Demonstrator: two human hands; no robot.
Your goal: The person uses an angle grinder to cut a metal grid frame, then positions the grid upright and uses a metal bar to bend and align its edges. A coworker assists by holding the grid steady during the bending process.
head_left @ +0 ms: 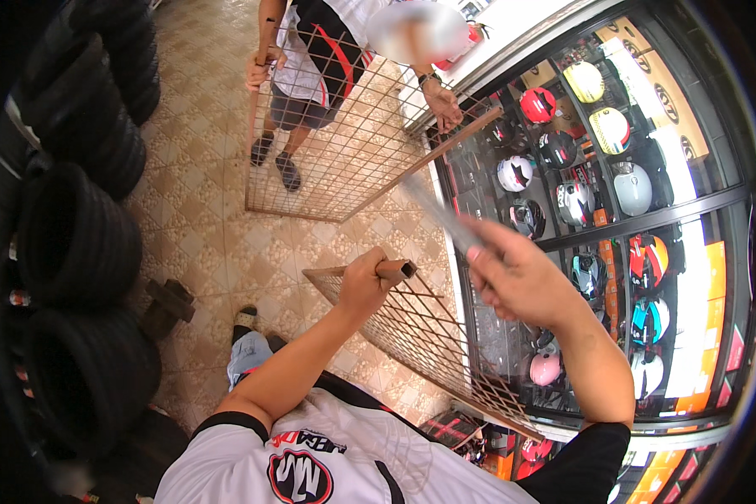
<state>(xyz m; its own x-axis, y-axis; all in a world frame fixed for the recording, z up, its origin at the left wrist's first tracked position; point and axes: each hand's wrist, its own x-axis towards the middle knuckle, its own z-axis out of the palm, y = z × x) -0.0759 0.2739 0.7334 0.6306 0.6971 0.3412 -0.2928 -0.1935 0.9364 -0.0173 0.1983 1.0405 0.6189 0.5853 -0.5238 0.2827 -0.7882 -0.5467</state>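
Note:
My left hand (362, 286) is closed round the square-tube edge of a rusty metal mesh panel (417, 326). The tube's open end sticks out just past my fingers, and the panel slants down towards the lower right. Farther right, my right hand (519, 273) is raised and closed on a long, thin grey bar (435, 204). The bar points to the upper left and is smeared by motion, so I cannot tell its exact kind. Beyond my hands stands a second rusty mesh panel (311, 160), held upright by another person, whose one hand (265, 69) grips its left edge.
Stacked black tyres (80, 235) line the left side. A dark metal block (167, 307) sits on the tiled floor (195, 168) beside them. On the right stands a glass display case (596, 227) with several helmets. Boxes (501, 443) lie at the lower right.

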